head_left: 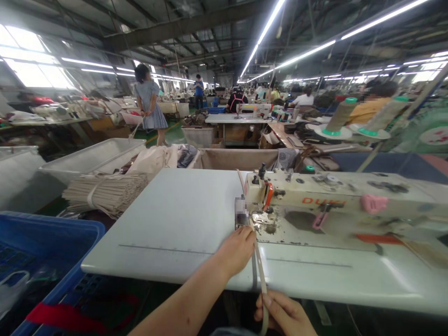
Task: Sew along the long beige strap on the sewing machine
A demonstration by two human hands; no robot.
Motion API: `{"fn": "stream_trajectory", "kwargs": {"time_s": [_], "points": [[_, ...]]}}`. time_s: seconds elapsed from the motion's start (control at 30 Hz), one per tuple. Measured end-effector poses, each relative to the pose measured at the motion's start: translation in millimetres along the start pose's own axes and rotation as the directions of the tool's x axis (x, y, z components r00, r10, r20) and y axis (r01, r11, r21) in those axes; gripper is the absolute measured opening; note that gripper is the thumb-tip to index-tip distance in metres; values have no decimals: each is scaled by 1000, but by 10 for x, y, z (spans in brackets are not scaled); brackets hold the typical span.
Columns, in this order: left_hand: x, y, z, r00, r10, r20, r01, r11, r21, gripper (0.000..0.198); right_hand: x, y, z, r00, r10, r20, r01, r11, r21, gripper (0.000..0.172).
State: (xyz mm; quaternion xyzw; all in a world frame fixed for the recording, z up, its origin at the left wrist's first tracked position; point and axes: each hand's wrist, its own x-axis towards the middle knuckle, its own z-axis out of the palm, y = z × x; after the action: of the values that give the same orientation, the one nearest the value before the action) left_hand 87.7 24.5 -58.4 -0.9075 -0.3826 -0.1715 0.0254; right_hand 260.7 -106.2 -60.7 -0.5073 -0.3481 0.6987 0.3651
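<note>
A narrow beige fabric strap (260, 267) runs from the needle area of a sewing machine (329, 200) toward me and over the table's front edge. My left hand (240, 249) is closed on the strap close to the presser foot, its fingers bent down against the table. Lower down, just off the front edge, my right hand (283, 311) pinches the same strap between thumb and fingers. The strap's lower end hangs below my right hand, out of view. Fingers of my left hand partly hide the strap near the needle.
The pale sewing table (168, 210) has a ruler line along its front. A blue plastic crate (80, 228) stands at the left, near a tied bundle of beige strips (105, 191). Thread cones (339, 116) rise behind the machine. Other people work farther back.
</note>
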Motion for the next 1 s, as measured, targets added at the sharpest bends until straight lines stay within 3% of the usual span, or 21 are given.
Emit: {"fn": "stream_trajectory", "kwargs": {"time_s": [0.33,0.5,0.77,1.0], "points": [[-27,-12,31,1000,-28,10,28,999,-43,19,-32,38,19,1000,-26,5,26,999,-39,55],[-8,-26,80,998,-39,-43,37,999,-32,29,-118,-63,99,999,-29,-21,29,1000,-7,51],[-11,-11,48,999,-33,-43,31,999,-40,24,-112,-88,93,999,-32,-18,33,999,6,48],[-21,12,-11,998,-54,-31,51,995,-88,19,-132,-72,76,990,-139,19,141,983,-117,47]]}}
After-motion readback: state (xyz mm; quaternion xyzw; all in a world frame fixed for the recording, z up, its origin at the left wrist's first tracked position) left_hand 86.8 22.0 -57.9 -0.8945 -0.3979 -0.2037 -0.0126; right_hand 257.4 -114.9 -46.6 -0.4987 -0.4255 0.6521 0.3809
